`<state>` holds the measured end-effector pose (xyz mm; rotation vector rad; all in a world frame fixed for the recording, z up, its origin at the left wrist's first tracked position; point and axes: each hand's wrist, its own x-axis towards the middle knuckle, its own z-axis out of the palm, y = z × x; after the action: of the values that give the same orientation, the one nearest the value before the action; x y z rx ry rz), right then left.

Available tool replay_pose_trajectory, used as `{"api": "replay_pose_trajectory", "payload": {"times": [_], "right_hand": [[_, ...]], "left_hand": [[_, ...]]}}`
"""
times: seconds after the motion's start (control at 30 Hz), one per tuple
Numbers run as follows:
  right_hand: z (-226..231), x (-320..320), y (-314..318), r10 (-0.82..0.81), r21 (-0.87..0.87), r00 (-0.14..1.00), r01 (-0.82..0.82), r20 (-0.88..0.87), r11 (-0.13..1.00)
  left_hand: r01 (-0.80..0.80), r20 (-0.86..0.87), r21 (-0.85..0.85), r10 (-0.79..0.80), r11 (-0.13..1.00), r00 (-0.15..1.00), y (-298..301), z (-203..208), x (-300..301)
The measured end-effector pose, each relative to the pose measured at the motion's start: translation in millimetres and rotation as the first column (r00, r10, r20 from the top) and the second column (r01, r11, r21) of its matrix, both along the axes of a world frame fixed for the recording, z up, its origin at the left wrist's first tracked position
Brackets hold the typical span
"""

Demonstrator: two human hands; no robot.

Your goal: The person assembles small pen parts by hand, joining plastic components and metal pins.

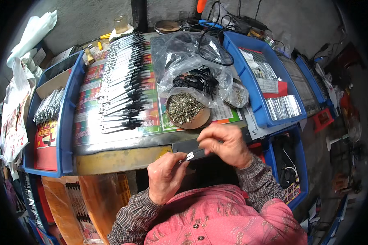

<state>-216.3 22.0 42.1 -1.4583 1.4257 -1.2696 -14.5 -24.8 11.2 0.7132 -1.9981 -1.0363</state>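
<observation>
A small flat pale strip (189, 156), its tip seemingly holed, is pinched between the thumb and forefinger of the left hand (164, 175), its free end pointed toward two o'clock. Between two and three o'clock from it, the right hand (228, 143) is raised, thumb and fingertips close together; whether anything is held there cannot be told. The strip is judged light, stiff and rather slippery, best gripped by its flat faces behind the tip. Rivet-like metal pieces (183, 107) are heaped at twelve o'clock.
</observation>
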Motion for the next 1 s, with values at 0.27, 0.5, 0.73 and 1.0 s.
{"api": "replay_pose_trajectory", "payload": {"times": [0.27,0.5,0.73,1.0], "right_hand": [[13.2,-57.7,-62.7,-0.437,-0.380,0.581,0.225,-0.687,0.897],[-6.0,-66.9,-87.7,-0.355,-0.232,0.400,0.324,-0.845,0.917],[-10.4,-68.3,-89.9,-0.367,-0.212,0.448,0.359,-0.815,0.909],[5.1,-47.4,-64.6,-0.496,-0.455,0.712,0.274,-0.497,0.848]], "left_hand": [[-0.011,-0.009,-0.092,0.011,0.996,1.000,-4.9,-3.0,4.5],[-0.018,0.030,-0.077,0.021,0.997,0.999,-7.1,-0.3,6.8],[-0.010,0.018,-0.071,0.011,0.997,1.000,-8.5,-1.3,6.2],[-0.011,0.029,-0.065,0.013,0.998,0.999,-6.6,0.8,8.2]]}}
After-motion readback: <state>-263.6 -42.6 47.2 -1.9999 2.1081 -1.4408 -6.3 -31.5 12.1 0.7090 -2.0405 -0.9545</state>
